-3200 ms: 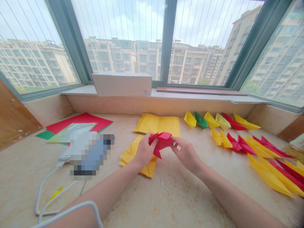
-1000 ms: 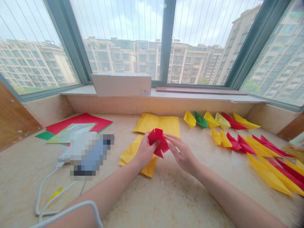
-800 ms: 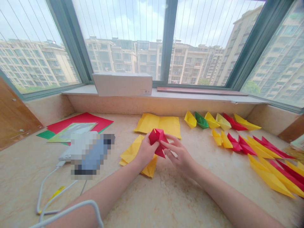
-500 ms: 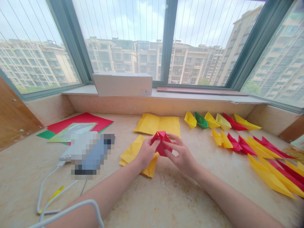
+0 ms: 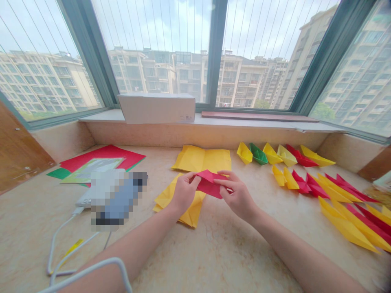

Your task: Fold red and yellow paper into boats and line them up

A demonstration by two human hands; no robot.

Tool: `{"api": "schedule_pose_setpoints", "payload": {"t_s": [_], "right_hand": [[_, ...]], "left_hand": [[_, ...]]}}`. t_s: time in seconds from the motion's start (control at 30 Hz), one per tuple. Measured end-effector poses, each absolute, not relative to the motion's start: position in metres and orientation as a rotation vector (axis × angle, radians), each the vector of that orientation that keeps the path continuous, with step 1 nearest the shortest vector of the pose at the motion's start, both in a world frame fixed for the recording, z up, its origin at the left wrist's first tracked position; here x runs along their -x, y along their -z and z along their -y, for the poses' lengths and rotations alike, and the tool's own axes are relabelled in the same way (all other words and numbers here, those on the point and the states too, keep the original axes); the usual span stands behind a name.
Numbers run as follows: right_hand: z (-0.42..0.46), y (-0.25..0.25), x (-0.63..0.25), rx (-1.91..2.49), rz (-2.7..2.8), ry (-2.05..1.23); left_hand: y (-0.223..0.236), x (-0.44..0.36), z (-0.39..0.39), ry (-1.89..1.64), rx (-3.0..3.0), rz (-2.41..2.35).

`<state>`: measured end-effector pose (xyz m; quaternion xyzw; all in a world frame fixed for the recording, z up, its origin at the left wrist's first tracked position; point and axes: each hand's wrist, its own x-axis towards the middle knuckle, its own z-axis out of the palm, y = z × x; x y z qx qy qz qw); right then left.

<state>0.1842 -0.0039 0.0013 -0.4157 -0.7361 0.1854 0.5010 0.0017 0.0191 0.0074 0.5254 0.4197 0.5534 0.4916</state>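
Note:
Both of my hands hold a folded piece of red paper (image 5: 210, 184) just above the marble counter (image 5: 214, 252). My left hand (image 5: 182, 193) pinches its left end between thumb and fingers. Its right end is pinched by my right hand (image 5: 237, 194). The red paper is flattened into a wide low shape. Under my left hand lies a folded yellow sheet (image 5: 180, 203), and a larger creased yellow sheet (image 5: 203, 159) lies just behind the red paper.
Rows of folded paper boats (image 5: 305, 171) in yellow, red and green fill the right side. Red and green sheets (image 5: 100, 160) lie at the left beside a blurred device (image 5: 114, 197) with white cables (image 5: 76, 260). A white box (image 5: 157, 108) stands on the window sill.
The red paper stood up as a bunched, pointed shape between my hands. Now my hands have pulled it apart sideways and it lies flatter and wider.

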Motion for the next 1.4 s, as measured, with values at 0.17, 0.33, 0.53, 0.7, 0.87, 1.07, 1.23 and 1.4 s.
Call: {"api": "schedule_pose_setpoints", "payload": {"t_s": [0.17,0.33,0.53,0.7,0.87,1.07,1.23,1.4], "right_hand": [[0.003,-0.001,-0.186,1.006,1.775,-0.452],[0.004,-0.001,-0.186,0.982,1.828,-0.411],[0.005,-0.004,-0.186,0.974,1.862,-0.324],[0.004,-0.002,-0.187,0.971,1.880,-0.291],[0.002,0.000,-0.188,0.979,1.878,-0.276],[0.000,0.003,-0.190,0.966,1.884,-0.258],[0.000,0.002,-0.191,0.944,1.923,-0.221],[0.001,0.001,-0.191,0.957,1.911,-0.240]], "left_hand": [[-0.005,-0.002,-0.019,-1.325,-1.305,-0.991],[-0.006,-0.002,-0.019,-1.373,-1.291,-1.014],[-0.005,0.000,-0.017,-1.401,-1.417,-1.087],[-0.007,0.000,-0.015,-1.413,-1.562,-1.144],[-0.013,0.000,-0.012,-1.437,-1.681,-1.167],[-0.015,0.001,-0.010,-1.400,-1.774,-1.187],[-0.013,0.000,-0.012,-1.405,-1.706,-1.131],[-0.008,-0.001,-0.016,-1.356,-1.430,-1.006]]}}
